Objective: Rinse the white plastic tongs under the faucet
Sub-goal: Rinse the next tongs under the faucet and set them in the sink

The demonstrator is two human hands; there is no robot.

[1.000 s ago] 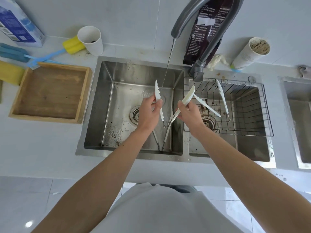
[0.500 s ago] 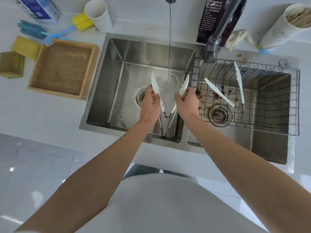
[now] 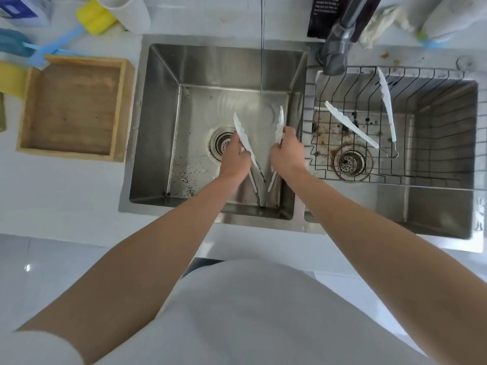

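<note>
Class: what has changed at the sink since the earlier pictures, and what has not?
The right hand carried its arm of the white tongs left, off the divider into the left basin; the water stream now falls between both arms. Nothing was let go. Unchanged: the left hand holds its arm; spare tongs lie in the wire basket.

I'm looking down at a white counter (image 3: 66,196) with a 2-basin steel sink (image 3: 155,127) sunk into it. Left of the sink sits a shallow wooden tray (image 3: 73,106), with a yellow pad (image 3: 9,77) just beside its left wall. Behind the tray lie a blue handle (image 3: 56,46) with a yellow sponge (image 3: 96,15) at its far end, a white cup (image 3: 129,11) and a blue box (image 3: 21,9). The faucet (image 3: 334,54) stands behind the 2 basins — a dark bag (image 3: 326,14), a crumpled cloth (image 3: 382,22) and a white tube (image 3: 448,17) are close by.
</note>
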